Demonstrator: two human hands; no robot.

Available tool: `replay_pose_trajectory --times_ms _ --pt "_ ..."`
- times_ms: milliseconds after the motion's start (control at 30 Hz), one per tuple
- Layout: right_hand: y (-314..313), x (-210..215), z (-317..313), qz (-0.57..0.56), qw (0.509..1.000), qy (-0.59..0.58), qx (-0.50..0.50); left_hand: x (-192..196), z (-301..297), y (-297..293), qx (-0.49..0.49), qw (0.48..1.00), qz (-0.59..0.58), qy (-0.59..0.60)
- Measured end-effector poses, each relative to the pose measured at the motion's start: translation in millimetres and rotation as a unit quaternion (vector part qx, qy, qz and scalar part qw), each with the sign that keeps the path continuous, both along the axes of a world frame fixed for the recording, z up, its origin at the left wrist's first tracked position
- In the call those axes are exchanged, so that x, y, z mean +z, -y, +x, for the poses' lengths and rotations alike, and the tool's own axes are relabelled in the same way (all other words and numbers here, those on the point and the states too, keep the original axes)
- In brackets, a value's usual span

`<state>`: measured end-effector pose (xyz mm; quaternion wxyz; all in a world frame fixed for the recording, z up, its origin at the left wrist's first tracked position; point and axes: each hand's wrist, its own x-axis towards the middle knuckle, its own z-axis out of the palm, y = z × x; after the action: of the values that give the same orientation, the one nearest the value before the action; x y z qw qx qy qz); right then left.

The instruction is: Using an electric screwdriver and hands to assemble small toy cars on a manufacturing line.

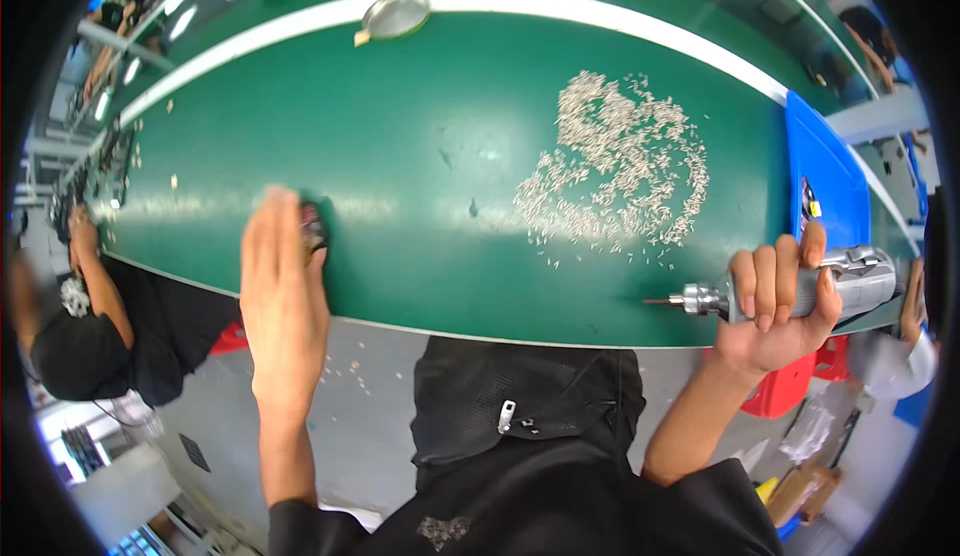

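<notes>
The right fingers [765, 281] wrap around a gray power tool [866, 281]. The left fingers [272, 236] are beside a small dark thing [315, 228] on the green surface [420, 266]; I can't tell if they grip it. Pale bits [625, 121] lie past the tool's tip [655, 301].

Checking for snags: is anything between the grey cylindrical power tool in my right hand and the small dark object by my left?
Nothing visible stands between the power tool and the small dark object; the scattered small pale slender pieces lie beyond that straight path.
</notes>
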<state>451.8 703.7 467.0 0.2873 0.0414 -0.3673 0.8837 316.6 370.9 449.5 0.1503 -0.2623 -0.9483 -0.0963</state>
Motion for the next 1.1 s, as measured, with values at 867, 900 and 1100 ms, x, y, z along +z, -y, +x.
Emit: replay_pose_trajectory --times_ms 867,900,1100 --pt "-19 -45 43 -0.218 0.975 0.042 0.015 -5 -49 -193 -0.332 0.941 0.035 -0.047" --pt "-14 -44 43 -0.233 0.971 0.044 0.025 4 -47 -186 -0.313 0.948 0.050 -0.041" --pt "-4 -46 35 -0.277 0.958 0.012 0.065 -3 -42 -154 -0.153 0.979 0.113 0.076"
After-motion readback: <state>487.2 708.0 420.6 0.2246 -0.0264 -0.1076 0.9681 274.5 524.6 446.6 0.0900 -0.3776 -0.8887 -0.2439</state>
